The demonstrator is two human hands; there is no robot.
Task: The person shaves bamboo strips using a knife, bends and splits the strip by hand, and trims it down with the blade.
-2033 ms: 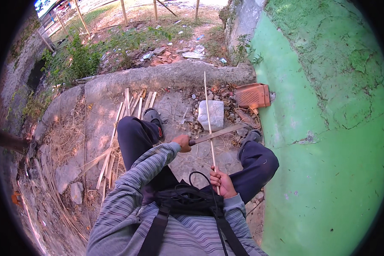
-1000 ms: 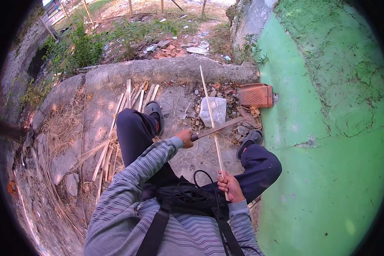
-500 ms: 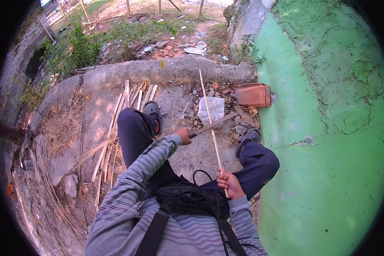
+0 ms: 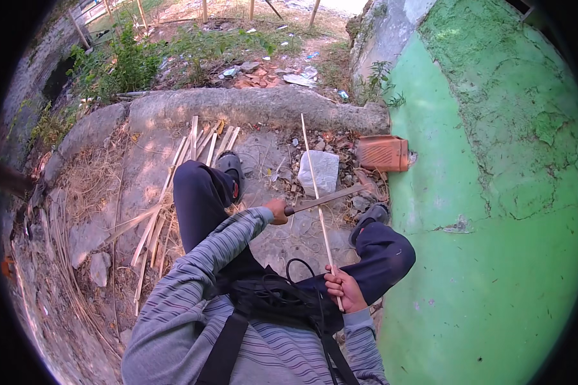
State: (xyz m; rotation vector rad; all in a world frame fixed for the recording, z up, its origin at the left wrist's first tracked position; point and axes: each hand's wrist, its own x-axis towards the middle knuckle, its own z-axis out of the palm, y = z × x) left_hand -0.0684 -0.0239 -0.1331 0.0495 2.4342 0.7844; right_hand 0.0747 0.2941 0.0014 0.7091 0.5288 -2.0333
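My left hand (image 4: 277, 211) is closed round the dark handle of a long knife (image 4: 331, 199), whose blade points right and slightly away from me. In my right hand (image 4: 345, 289), near my right thigh, the lower end of a thin pale wooden strip (image 4: 324, 234) is gripped. The strip slants up and away, its far end passing in front of a whitish stone block (image 4: 318, 173). The blade crosses the strip just below that block; whether its edge touches the wood I cannot tell.
Several split wooden strips (image 4: 153, 234) lie left of my left leg. An orange ribbed brick (image 4: 382, 153) sits against the green wall (image 4: 488, 289) on the right. A low concrete kerb (image 4: 237, 106) runs across the far side. Dry fibres and rubble litter the ground.
The knife has come slightly nearer to me and its blade lies flatter across the strip. My right hand has drawn a little nearer with the strip still in it.
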